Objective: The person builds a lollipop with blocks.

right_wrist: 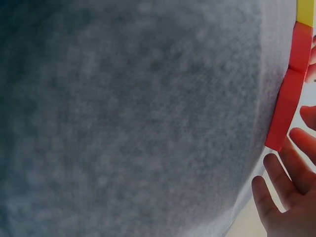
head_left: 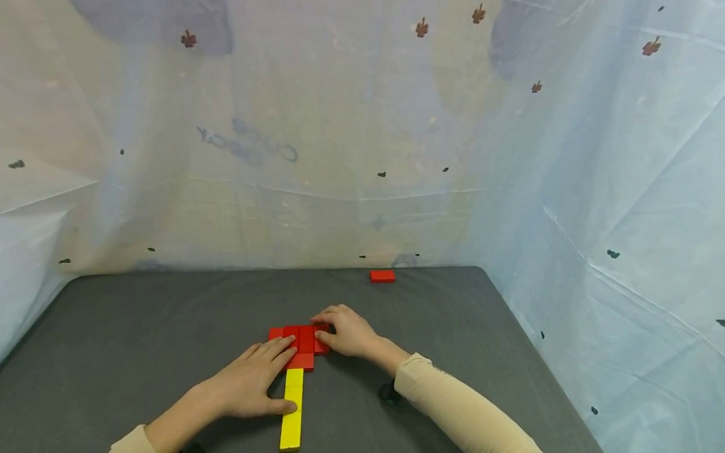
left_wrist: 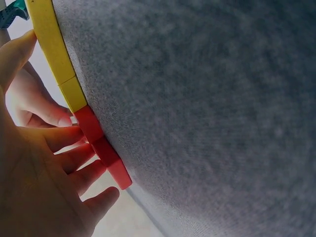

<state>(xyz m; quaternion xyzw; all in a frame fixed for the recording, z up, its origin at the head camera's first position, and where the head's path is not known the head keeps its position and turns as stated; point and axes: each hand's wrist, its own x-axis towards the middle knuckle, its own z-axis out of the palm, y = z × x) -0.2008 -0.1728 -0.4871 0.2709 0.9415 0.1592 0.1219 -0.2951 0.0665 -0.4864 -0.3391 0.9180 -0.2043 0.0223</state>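
Several flat red blocks (head_left: pixel 306 339) lie side by side on the dark grey table, with a strip of yellow blocks (head_left: pixel 293 428) running from them toward the person. My left hand (head_left: pixel 250 386) is spread from the left, its straight fingertips resting on the red blocks and its thumb on the yellow strip. At the right end of the group, my right hand (head_left: pixel 349 333) pinches a red block (head_left: pixel 322 348) between thumb and forefinger, partly covering it. In the left wrist view the red blocks (left_wrist: pixel 101 145) adjoin the yellow strip (left_wrist: pixel 54 47) end to end.
A single red block (head_left: pixel 382 275) lies near the table's far edge, right of centre. Pale translucent sheeting (head_left: pixel 361 205) with leaf-shaped marks hangs behind the table (head_left: pixel 173 324) and along its sides.
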